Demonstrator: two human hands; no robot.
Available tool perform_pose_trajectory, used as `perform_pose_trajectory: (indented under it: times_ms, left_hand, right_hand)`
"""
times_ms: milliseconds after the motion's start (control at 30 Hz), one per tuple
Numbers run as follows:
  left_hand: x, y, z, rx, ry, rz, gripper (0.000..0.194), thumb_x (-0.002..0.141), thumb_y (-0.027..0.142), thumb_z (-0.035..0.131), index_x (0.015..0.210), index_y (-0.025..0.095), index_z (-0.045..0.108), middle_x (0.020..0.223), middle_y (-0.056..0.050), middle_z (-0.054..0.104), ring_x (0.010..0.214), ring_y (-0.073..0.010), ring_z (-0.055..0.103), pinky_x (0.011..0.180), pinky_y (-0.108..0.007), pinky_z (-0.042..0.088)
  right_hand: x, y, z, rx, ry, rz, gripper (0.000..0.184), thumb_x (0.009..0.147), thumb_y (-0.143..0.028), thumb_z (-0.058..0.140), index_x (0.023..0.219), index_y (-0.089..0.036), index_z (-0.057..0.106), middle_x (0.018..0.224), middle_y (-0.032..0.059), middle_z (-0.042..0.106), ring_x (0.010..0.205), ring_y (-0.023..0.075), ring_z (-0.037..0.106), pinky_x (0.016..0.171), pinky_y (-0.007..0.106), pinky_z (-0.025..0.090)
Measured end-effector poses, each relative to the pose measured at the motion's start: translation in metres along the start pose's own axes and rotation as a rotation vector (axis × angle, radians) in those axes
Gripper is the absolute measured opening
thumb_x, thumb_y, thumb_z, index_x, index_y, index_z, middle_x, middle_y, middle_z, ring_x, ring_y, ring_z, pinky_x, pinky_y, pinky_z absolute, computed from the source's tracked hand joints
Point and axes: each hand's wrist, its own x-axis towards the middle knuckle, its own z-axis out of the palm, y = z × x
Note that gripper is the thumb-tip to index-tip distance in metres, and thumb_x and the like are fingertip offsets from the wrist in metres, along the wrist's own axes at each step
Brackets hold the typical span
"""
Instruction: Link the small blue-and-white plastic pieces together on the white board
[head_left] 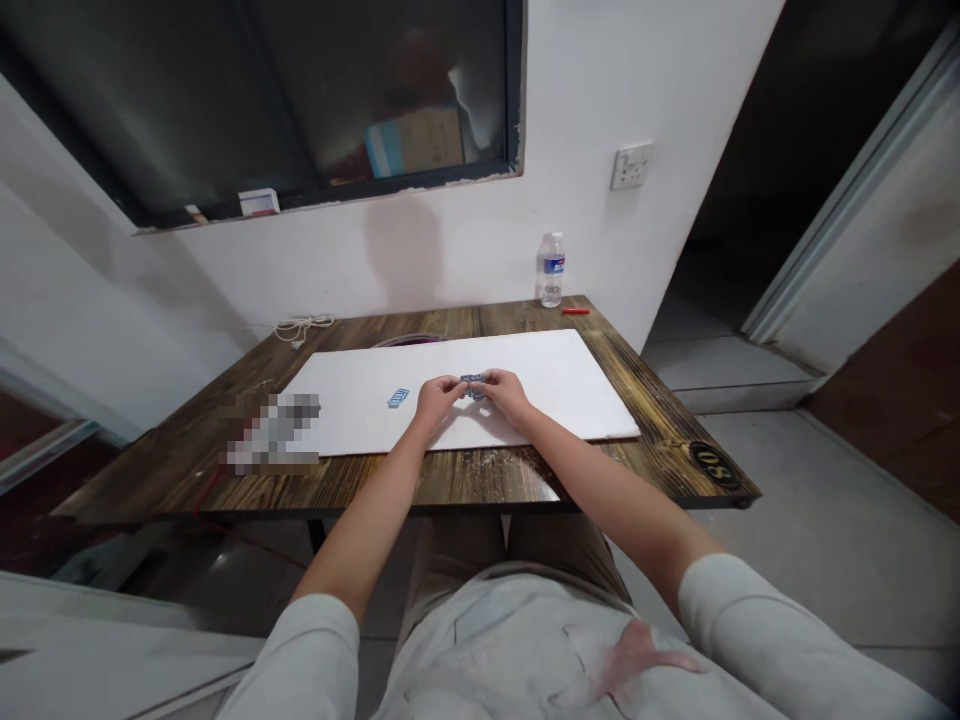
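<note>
Both my hands meet over the white board point(570, 385) on the wooden table point(375, 480). My left hand point(437, 396) and my right hand point(505, 389) pinch a small blue-grey object point(473, 384) between their fingertips; it is too small to name. A second small blue piece point(398, 398) lies flat on the board, a little to the left of my left hand.
A water bottle point(551, 269) and a red pen point(576, 311) stand at the table's far right edge. A white cable point(302, 326) lies at the far left. A blurred patch point(274, 432) covers something at the board's left end. An open doorway is on the right.
</note>
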Motion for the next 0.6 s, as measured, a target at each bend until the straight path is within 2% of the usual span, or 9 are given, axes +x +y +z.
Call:
perform_pose_trajectory:
  times_ms: [367,600]
  left_hand:
    - [0.0002,-0.0011,0.0018,0.012,0.067,-0.032,0.043,0.058,0.055,0.079,0.058,0.018,0.057,0.054,0.003,0.056,0.054,-0.0118,0.047,0.056,-0.025,0.036]
    - [0.0019,-0.0059,0.0042,-0.186,-0.019,-0.115,0.044,0.058,0.052,0.082,0.080,0.015,0.072,0.072,-0.005,0.069,0.064,-0.0153,0.059,0.063,-0.027,0.045]
  right_hand:
    - [-0.0009,-0.0014,-0.0007,0.046,-0.036,-0.009,0.040,0.052,-0.046,0.085,0.072,-0.017,0.065,0.060,0.0000,0.064,0.057,0.0136,0.056,0.055,0.026,0.040]
    - [0.0022,0.0033,-0.0031,0.072,-0.015,-0.015,0.038,0.053,-0.043,0.086,0.073,-0.017,0.067,0.064,0.0014,0.066,0.058,0.0130,0.056,0.056,0.026,0.041]
